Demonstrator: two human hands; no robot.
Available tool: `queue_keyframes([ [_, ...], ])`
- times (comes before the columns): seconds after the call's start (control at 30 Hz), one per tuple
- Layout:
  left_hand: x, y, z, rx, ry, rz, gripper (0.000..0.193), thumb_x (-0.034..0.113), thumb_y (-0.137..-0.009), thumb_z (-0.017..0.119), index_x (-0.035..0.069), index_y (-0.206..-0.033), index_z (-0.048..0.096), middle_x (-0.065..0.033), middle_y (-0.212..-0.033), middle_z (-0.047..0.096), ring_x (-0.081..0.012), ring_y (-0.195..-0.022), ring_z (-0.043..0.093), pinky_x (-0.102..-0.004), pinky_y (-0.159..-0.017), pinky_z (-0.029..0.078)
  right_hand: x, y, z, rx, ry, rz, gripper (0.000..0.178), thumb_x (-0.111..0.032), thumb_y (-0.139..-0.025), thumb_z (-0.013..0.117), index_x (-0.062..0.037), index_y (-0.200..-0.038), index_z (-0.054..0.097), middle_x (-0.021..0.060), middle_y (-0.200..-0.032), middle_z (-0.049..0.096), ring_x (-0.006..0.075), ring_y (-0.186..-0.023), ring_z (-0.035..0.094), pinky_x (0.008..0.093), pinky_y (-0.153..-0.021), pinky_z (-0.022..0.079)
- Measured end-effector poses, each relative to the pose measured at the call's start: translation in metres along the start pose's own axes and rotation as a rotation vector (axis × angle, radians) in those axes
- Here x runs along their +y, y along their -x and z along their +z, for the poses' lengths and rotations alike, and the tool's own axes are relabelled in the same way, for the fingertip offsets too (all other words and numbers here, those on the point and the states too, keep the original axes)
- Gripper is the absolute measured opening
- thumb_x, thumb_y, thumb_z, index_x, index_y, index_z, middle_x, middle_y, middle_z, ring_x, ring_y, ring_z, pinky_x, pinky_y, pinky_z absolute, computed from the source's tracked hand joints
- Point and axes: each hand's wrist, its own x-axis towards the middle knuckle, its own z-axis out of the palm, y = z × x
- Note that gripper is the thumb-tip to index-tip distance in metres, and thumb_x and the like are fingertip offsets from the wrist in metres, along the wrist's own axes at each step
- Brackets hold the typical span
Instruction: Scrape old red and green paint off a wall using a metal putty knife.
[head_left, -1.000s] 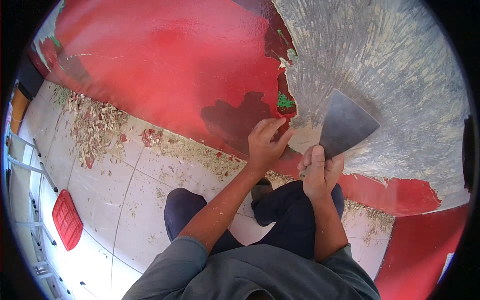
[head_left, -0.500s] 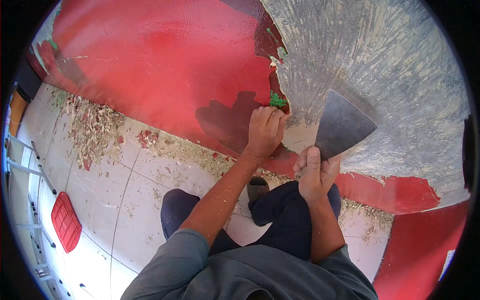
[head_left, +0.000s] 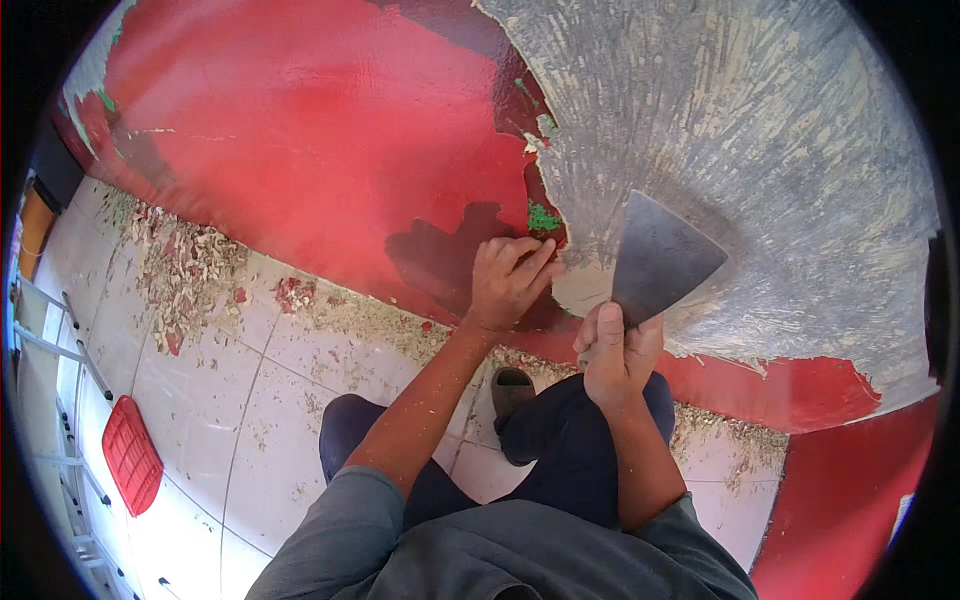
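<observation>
Uncurling since a moment ago, fingers of the left hand (head_left: 510, 285) are sitting half-bent by the red paint (head_left: 300, 150)'s ragged edge, pinch unclear, so only the right hand (head_left: 622, 362) is clearly gripping: scraper (head_left: 665, 262), blade up before grey wall (head_left: 800, 200).

Dark grey-green short-sleeved T-shirt (head_left: 540, 550) at 6 o'clock; round neckline at the lower rim. Left sleeve (head_left: 355, 515) at 7 o'clock, right sleeve (head_left: 690, 545) at 5, both plain, loose. Pale flecks dot the left forearm (head_left: 425, 400). Navy trousers (head_left: 570, 430). Dark slide sandal (head_left: 513, 390) toward 5 o'clock, near centre; finer detail unclear.
</observation>
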Motion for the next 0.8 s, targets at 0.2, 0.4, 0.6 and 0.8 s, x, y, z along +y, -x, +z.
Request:
queue_keyframes([
  [0.2, -0.018, -0.004, -0.005, -0.017, -0.106, 0.155, 0.024, 0.011, -0.071, 0.073, 0.011, -0.093, 0.066, 0.0002, -0.086, 0.057, -0.019, -0.081, 0.053, -0.0358, -0.07, 0.038, -0.002, 0.0, 0.001, 0.012, 0.028, -0.025, 0.018, -0.012, -0.095, 0.047, 0.0001, -0.107, 0.043, 0.0023, -0.064, 0.05, 0.0064, -0.048, 0.045, 0.0213, -0.045, 0.038],
  [0.4, -0.016, -0.002, -0.008, -0.139, -0.076, 0.091, 0.012, 0.015, -0.073, 0.069, 0.014, -0.084, 0.063, -0.0001, -0.086, 0.057, -0.0199, -0.082, 0.054, -0.0349, -0.072, 0.038, 0.0, 0.002, -0.003, 0.023, 0.014, -0.011, 0.019, -0.013, -0.095, 0.047, 0.0001, -0.107, 0.044, 0.0022, -0.064, 0.05, 0.0065, -0.048, 0.045, 0.0214, -0.045, 0.038],
  [0.6, -0.012, 0.104, -0.012, -0.62, 0.07, 0.091, 0.014, 0.026, -0.08, 0.064, 0.012, -0.081, 0.063, -0.0039, -0.081, 0.059, -0.021, -0.078, 0.056, -0.0346, -0.07, 0.04, 0.002, 0.002, -0.001, 0.024, -0.001, 0.012, 0.019, -0.013, -0.095, 0.047, 0.0003, -0.107, 0.044, 0.0021, -0.066, 0.05, 0.0064, -0.049, 0.046, 0.0213, -0.045, 0.038],
  [0.8, -0.001, 0.079, -0.018, -0.484, 0.262, -0.561, 0.016, 0.015, -0.076, 0.07, 0.003, -0.084, 0.063, -0.0083, -0.08, 0.058, -0.0256, -0.067, 0.058, -0.0388, -0.065, 0.046, -0.002, -0.003, -0.006, 0.016, 0.037, 0.002, 0.019, -0.014, -0.096, 0.047, -0.0042, -0.111, 0.04, 0.0024, -0.065, 0.047, 0.008, -0.05, 0.045, 0.0213, -0.045, 0.041],
])
